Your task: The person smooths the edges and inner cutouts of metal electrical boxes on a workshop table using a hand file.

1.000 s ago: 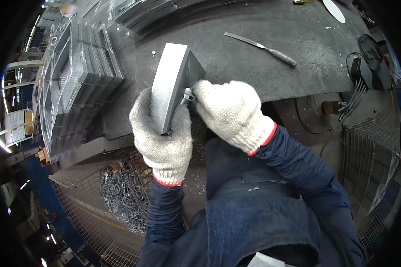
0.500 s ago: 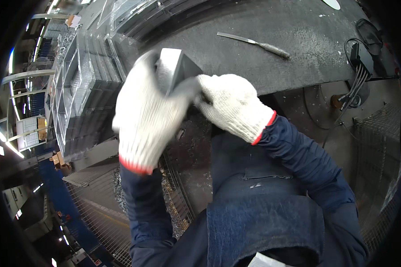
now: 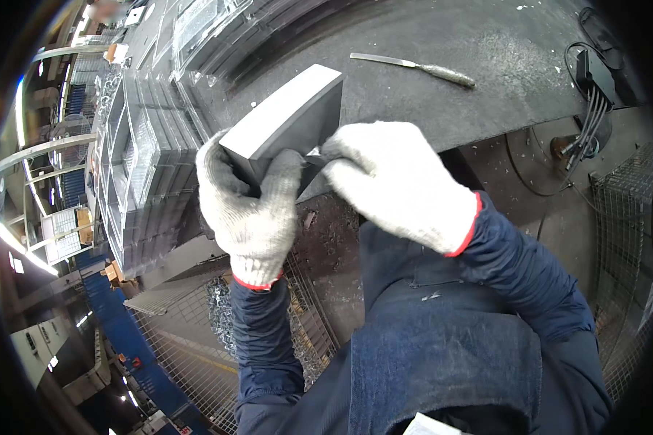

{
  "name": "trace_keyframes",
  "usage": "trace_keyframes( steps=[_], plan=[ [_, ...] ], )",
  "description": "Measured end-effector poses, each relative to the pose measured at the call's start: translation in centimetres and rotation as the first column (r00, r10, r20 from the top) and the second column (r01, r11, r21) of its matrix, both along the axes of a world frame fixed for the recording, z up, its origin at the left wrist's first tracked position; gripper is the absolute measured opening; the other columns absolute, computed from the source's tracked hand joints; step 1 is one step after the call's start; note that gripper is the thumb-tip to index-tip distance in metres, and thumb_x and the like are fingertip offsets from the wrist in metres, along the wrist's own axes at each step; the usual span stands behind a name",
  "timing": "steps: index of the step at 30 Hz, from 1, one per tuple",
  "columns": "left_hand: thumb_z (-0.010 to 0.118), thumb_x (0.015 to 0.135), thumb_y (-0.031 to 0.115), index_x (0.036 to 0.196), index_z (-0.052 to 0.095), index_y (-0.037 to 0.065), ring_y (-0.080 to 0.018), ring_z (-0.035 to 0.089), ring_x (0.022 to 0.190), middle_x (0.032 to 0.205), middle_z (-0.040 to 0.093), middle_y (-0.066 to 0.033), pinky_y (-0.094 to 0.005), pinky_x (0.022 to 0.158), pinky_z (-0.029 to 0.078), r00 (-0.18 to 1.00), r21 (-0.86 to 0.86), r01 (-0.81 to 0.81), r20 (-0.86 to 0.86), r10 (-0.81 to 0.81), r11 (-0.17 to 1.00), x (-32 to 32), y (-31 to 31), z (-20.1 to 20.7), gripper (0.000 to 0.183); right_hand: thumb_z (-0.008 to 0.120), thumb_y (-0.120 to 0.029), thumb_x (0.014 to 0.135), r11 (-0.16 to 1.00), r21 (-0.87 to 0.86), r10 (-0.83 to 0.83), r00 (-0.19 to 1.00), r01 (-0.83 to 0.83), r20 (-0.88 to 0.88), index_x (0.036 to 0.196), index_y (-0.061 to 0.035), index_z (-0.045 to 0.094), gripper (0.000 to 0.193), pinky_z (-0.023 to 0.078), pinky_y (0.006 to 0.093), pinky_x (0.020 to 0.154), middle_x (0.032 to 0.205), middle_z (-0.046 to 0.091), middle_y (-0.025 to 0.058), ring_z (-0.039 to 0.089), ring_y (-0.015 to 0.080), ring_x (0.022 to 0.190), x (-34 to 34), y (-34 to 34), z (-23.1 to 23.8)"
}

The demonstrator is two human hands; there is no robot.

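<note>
My left hand, in a white knit glove with a red cuff, grips a grey metal block-like part by its near left end. The part is tilted, its bright, slightly curved top face turned up and its darker side facing right. My right hand, gloved alike, is at the part's right lower edge with its fingers curled together. A small shiny bit shows by those fingertips; what they hold is too hidden to name. Beyond the part, a flat file-like tool with a wrapped handle lies on the dark worktable.
Stacked grey frame-like trays stand at the left, and another stack is at the back. A black device with cables sits at the table's right end. Wire-mesh baskets with metal scraps are below left; more mesh stands right.
The metal part has turned and come up into fuller view, its long bright face now showing. My left hand has shifted from over the part to its near end, and my right hand has moved slightly right.
</note>
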State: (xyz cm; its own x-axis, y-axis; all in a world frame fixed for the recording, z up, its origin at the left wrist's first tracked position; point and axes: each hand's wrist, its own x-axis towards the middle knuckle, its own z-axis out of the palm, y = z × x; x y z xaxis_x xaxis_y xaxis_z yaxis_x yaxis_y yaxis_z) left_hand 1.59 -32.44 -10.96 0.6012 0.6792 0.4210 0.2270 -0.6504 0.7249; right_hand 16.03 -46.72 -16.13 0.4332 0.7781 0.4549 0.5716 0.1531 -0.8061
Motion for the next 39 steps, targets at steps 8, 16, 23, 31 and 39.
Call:
trace_keyframes(
  steps=[8, 16, 23, 31, 39],
  plan=[
    [0.093, 0.091, 0.014, 0.136, 0.062, -0.003, -0.0184, 0.073, 0.104, 0.114, 0.075, -0.014, -0.0347, 0.09, 0.06, 0.998, -0.011, -0.021, 0.054, 0.022, 1.0, -0.3, -0.2, -1.0, 0.057, 0.071, -0.015, 0.102, 0.984, -0.176, -0.012, 0.999, 0.005, -0.039, 0.113, -0.0045, 0.073, 0.015, 0.061, 0.0445, 0.078, 0.09, 0.073, 0.0161, 0.076, 0.0343, 0.084, -1.4, -1.8, 2.1],
    [0.093, 0.092, 0.012, 0.134, 0.063, -0.004, -0.0192, 0.074, 0.105, 0.116, 0.076, -0.0151, -0.0349, 0.092, 0.06, 0.998, -0.041, 0.04, 0.052, -0.038, 0.998, 0.6, -0.2, -0.5, 0.054, 0.076, -0.015, 0.099, 0.984, -0.171, -0.053, 0.998, 0.057, 0.028, 0.108, -0.0049, 0.073, 0.014, 0.063, 0.0441, 0.073, 0.085, 0.076, 0.017, 0.078, 0.0344, 0.079, -1.8, -2.0, 2.9],
    [0.095, 0.09, 0.013, 0.135, 0.063, -0.005, -0.0189, 0.074, 0.105, 0.117, 0.076, -0.0148, -0.0349, 0.092, 0.061, 0.999, -0.078, 0.005, 0.033, -0.002, 0.997, 0.6, -0.3, -0.4, 0.058, 0.074, -0.015, 0.098, 0.986, -0.072, -0.12, 0.949, 0.147, 0.293, 0.105, -0.0097, 0.069, 0.009, 0.059, 0.0435, 0.066, 0.075, 0.07, 0.0117, 0.073, 0.0315, 0.069, -0.8, -0.6, 0.8],
    [0.095, 0.091, 0.015, 0.134, 0.063, -0.004, -0.0191, 0.074, 0.103, 0.114, 0.076, -0.015, -0.035, 0.091, 0.061, 0.998, -0.095, 0.021, 0.062, -0.015, 0.995, 0.7, -1.1, 0.3, 0.057, 0.073, -0.017, 0.099, 0.984, -0.008, -0.166, 0.935, 0.177, 0.315, 0.102, -0.009, 0.07, 0.009, 0.061, 0.0437, 0.068, 0.076, 0.07, 0.0116, 0.074, 0.0325, 0.071, -0.9, -1.0, 1.4],
    [0.095, 0.09, 0.016, 0.131, 0.065, -0.003, -0.0183, 0.073, 0.098, 0.11, 0.075, -0.0124, -0.0351, 0.086, 0.061, 0.999, -0.051, -0.012, 0.048, 0.015, 0.999, 0.3, -1.3, 0.1, 0.054, 0.075, -0.018, 0.098, 0.992, -0.043, -0.101, 0.951, 0.118, 0.292, 0.113, -0.0067, 0.074, 0.018, 0.061, 0.0456, 0.076, 0.08, 0.072, 0.0147, 0.075, 0.0361, 0.078, -0.4, -0.6, 1.1]
  ],
)
